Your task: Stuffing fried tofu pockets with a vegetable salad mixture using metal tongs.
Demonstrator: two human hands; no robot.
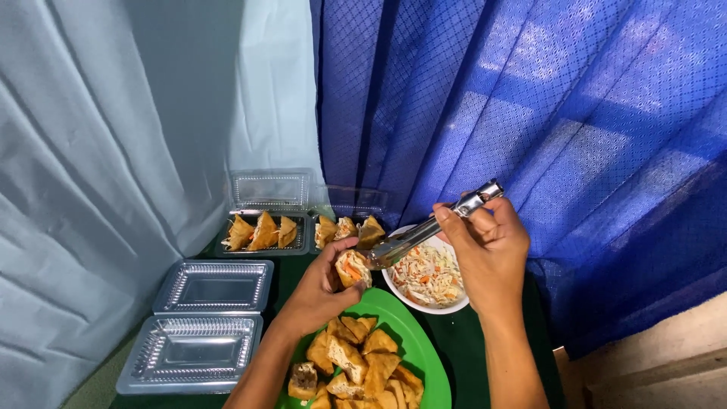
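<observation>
Left hand (pixel 322 291) cupped around a stuffed tofu puff (pixel 353 268), thumb and fingers closed on it, held above the far edge of the green plate (pixel 424 356); the puff's cut side faces up, showing shredded filling with orange bits. Right hand (pixel 488 246) closed around metal tongs (pixel 428 227), grip near the hinge end, tips angled down and left to meet the puff's opening. Just behind the tongs, a white bowl (pixel 439 307) of shredded vegetable filling sits to the right of the puff, touching or nearly touching the plate's far rim. Plate carries a heap of fried tofu pieces (pixel 356 363) at the near side. Far left: two clear plastic boxes (pixel 303 227) standing open, each with filled puffs lined up inside. Near left: an open clear container (pixel 201 329), both halves lying flat. All on a dark green cloth (pixel 485 341); pale grey curtain (pixel 98 151) left, blue patterned curtain (pixel 545 113) right.
</observation>
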